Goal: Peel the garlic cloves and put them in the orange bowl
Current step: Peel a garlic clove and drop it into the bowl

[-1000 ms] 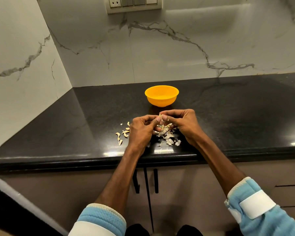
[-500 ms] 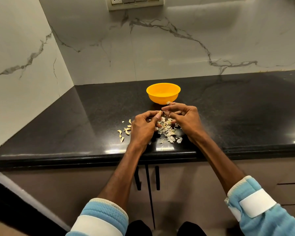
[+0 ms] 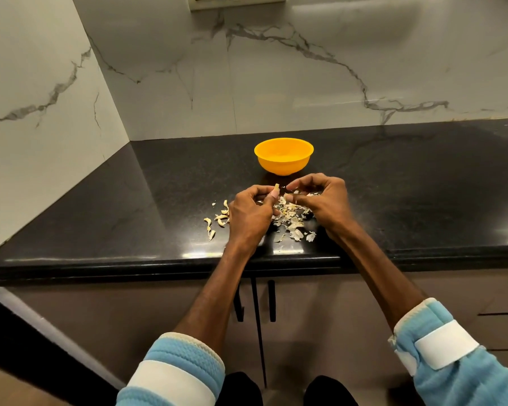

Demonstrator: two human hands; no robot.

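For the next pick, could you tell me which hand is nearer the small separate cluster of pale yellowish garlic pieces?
Left. The left hand lies right beside the garlic pieces, on their right; the right hand is beyond it, farther right.

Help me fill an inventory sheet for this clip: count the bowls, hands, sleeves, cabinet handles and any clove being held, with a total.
orange bowl: 1
hands: 2 (left hand, right hand)
blue sleeves: 2 (left sleeve, right sleeve)
cabinet handles: 2
garlic clove pinched by the left hand: 1
Total: 8
Loose skins on the counter: too small to count.
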